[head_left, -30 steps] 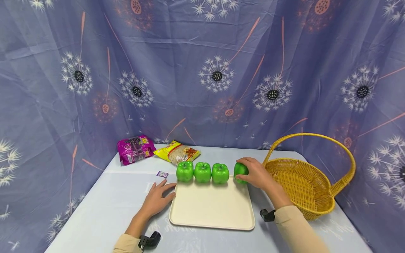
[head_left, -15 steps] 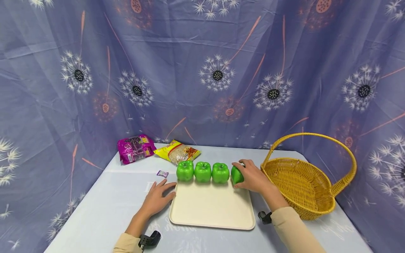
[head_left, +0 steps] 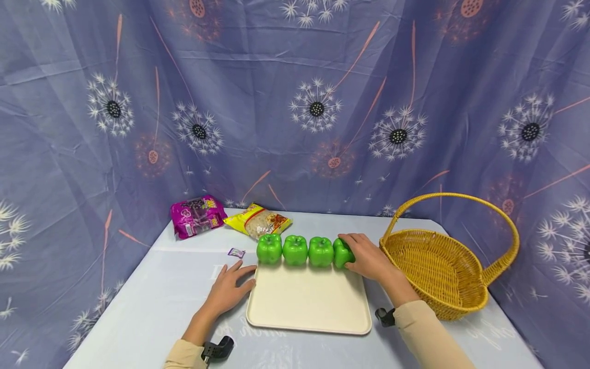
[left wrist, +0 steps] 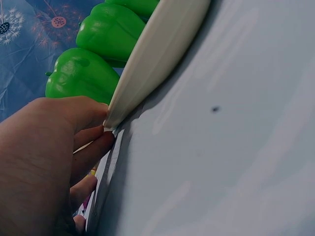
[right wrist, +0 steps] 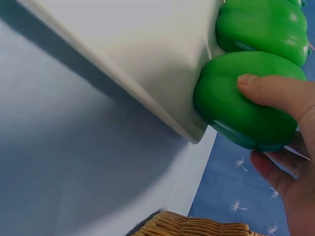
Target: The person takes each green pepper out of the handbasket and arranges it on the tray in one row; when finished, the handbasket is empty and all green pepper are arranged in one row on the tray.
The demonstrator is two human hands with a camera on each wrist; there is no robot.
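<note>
A row of shiny green bell peppers [head_left: 295, 250] stands along the far edge of a cream tray [head_left: 309, 307]. At the right end, my right hand [head_left: 370, 257] holds the last bell pepper [head_left: 341, 253], thumb on its near side and fingers around the far side. In the right wrist view this pepper [right wrist: 241, 101] sits at the tray's corner, right against its neighbour [right wrist: 263, 29]. My left hand [head_left: 230, 290] lies at the tray's left edge with fingers spread; in the left wrist view the thumb and index fingertip touch the rim [left wrist: 142, 73].
A yellow wicker basket [head_left: 428, 266] with a tall handle stands right of the tray, close to my right forearm. Behind the row lie a yellow snack bag [head_left: 260, 221] and a purple bag [head_left: 197, 217]. One small purple wrapped candy [head_left: 237, 252] lies beyond my left hand.
My right hand has slid the rightmost bell pepper leftward, closing the gap to the others. It tilted midway and now stands upright. My left hand has stayed in place.
</note>
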